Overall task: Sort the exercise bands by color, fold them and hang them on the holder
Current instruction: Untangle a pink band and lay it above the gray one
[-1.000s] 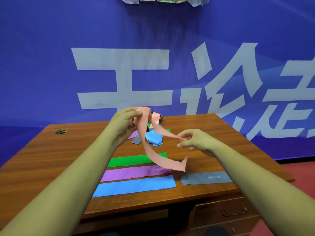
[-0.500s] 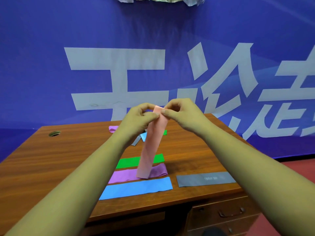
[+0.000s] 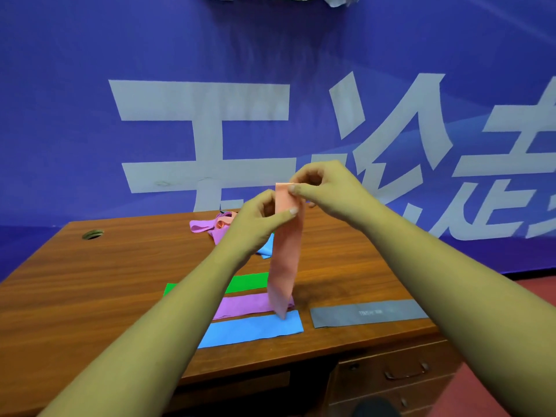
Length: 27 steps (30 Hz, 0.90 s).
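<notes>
Both hands hold the pink band [image 3: 285,251] up over the middle of the counter [image 3: 90,281], and it hangs straight down as a doubled strip. The right hand [image 3: 325,188] pinches the top edge of the strip between thumb and fingers [image 3: 296,189]. The left hand [image 3: 258,224] has closed its fingers on the strip a little below the top, with the thumb pressed across its front face. Half a second ago the two hands met side by side at the very top of the band; now the left hand sits lower on it than the right. A second ago the band was a loose twisted loop stretched between hands held well apart, so it has since been brought together end to end. Its lower end now hangs just in front of the purple band [image 3: 246,305] and the top edge of the blue band [image 3: 255,329]; whether it touches them cannot be told.

On the counter the green band [image 3: 240,282], the purple band and the blue band lie flat in rows, one nearer than the next, as before. The grey band [image 3: 367,313] lies flat to their right. Behind the hands a loose heap of unsorted bands [image 3: 210,227] stays at the far side of the counter, partly hidden by the left hand.
</notes>
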Available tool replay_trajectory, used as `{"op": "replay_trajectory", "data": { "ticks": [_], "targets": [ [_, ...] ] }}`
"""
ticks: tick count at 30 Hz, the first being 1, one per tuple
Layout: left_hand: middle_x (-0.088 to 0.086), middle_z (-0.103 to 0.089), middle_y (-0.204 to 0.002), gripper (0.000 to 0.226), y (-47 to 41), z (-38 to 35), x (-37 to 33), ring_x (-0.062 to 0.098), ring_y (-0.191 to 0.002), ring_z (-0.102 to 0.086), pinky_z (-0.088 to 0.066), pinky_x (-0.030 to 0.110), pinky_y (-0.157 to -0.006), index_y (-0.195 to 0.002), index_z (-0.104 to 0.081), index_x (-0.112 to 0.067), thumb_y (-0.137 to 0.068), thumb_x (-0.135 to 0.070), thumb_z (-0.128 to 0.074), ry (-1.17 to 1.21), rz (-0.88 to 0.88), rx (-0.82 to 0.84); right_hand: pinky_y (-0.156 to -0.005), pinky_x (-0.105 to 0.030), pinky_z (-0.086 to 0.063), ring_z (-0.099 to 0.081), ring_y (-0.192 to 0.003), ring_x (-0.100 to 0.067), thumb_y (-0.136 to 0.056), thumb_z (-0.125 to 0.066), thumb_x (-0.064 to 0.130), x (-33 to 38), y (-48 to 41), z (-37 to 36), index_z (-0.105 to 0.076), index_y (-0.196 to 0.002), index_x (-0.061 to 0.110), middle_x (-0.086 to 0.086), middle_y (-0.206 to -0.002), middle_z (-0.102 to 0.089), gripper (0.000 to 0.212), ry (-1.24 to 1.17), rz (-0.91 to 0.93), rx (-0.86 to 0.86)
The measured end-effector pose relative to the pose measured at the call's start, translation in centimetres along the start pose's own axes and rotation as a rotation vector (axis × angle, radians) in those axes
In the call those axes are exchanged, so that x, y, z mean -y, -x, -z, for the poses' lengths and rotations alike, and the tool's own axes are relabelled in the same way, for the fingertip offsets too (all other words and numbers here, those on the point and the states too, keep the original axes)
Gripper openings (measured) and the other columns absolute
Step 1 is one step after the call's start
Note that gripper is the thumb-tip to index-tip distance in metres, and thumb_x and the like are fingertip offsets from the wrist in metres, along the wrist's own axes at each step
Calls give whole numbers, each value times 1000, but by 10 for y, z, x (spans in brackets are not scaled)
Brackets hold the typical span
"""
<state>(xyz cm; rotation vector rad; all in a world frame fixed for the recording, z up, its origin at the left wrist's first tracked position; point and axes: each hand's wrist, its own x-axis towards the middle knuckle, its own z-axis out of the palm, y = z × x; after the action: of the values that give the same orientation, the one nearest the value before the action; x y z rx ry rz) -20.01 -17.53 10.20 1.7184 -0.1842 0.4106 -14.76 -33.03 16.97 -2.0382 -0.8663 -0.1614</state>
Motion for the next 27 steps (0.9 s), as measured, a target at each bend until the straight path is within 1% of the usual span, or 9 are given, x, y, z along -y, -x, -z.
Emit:
{"op": "replay_trajectory", "data": {
  "ticks": [4, 7, 9, 12, 16, 17, 21, 24, 27],
  "targets": [
    [15, -71, -104, 22, -1, -10, 11, 14, -91, -65, -54, 38, -85, -109, -65, -6, -88, -14, -70, -8, 33, -9, -58, -12, -46, -61, -66, -3, -89, -68, 16, -8, 2, 3, -74, -95, 7, -6, -87, -73, 13, 85, -9, 79],
    [13, -73, -104, 27, 1, -16, 25, 15, -91, -66, -53, 34, -81, -114, -65, -9, -88, -14, -70, 58, 138, 89, -69, -31, -55, -66, -78, -16, -91, -66, 19, -15, -2, 10, -73, -94, 8, -7, -90, -73, 13, 42, -42, -45],
    [10, -74, -104, 30, 5, -21, 36, 18, -93, -68, -54, 33, -84, -118, -65, -9, -88, -11, -69, 81, 242, 196, -72, -38, -56, -64, -77, -16, -92, -65, 21, -22, -6, 16, -72, -93, 11, -6, -90, -72, 12, -5, -94, -145],
    [7, -75, -104, 27, 12, -26, 51, 22, -99, -69, -54, 40, -94, -114, -68, -12, -88, -18, -70, 53, 338, 268, -69, -35, -53, -61, -75, -13, -90, -65, 19, -36, -9, 26, -72, -89, 12, 0, -86, -68, 10, -20, -164, -247],
    [-2, -76, -95, 17, 21, -29, 59, 11, -88, -70, -55, 29, -81, -102, -72, -15, -88, -25, -69, 3, 411, 351, -58, -21, -50, -59, -72, -12, -91, -63, 11, -67, -4, 34, -71, -92, 3, -3, -84, -65, 12, -30, -265, -325],
    [-1, -76, -92, 15, 23, -30, 60, 11, -84, -70, -55, 30, -81, -100, -72, -15, -89, -24, -69, -12, 427, 385, -58, -22, -51, -60, -74, -15, -91, -62, 11, -76, -2, 36, -71, -93, 2, -2, -82, -64, 13, -45, -294, -360],
    [13, -76, -92, 19, 29, -24, 73, 22, -81, -71, -57, 40, -84, -106, -66, -10, -90, -20, -68, -35, 525, 479, -80, -40, -56, -62, -88, -20, -93, -62, 18, -113, 7, 46, -68, -87, 9, 5, -81, -62, 12, -60, -421, -482],
    [17, -75, -96, 27, 29, -15, 80, 26, -80, -71, -59, 38, -75, -114, -64, -6, -91, -19, -67, -46, 593, 484, -81, -46, -58, -63, -91, -24, -92, -61, 15, -139, 16, 49, -69, -87, 5, -3, -89, -65, 15, -89, -516, -533],
    [15, -74, -97, 24, 27, 4, 88, 24, -81, -71, -57, 33, -70, -111, -67, -4, -91, -18, -66, -61, 614, 436, -81, -49, -58, -65, -91, -27, -90, -61, 16, -162, 27, 45, -69, -80, 8, -2, -84, -65, 15, -91, -597, -536]
  ]
}}
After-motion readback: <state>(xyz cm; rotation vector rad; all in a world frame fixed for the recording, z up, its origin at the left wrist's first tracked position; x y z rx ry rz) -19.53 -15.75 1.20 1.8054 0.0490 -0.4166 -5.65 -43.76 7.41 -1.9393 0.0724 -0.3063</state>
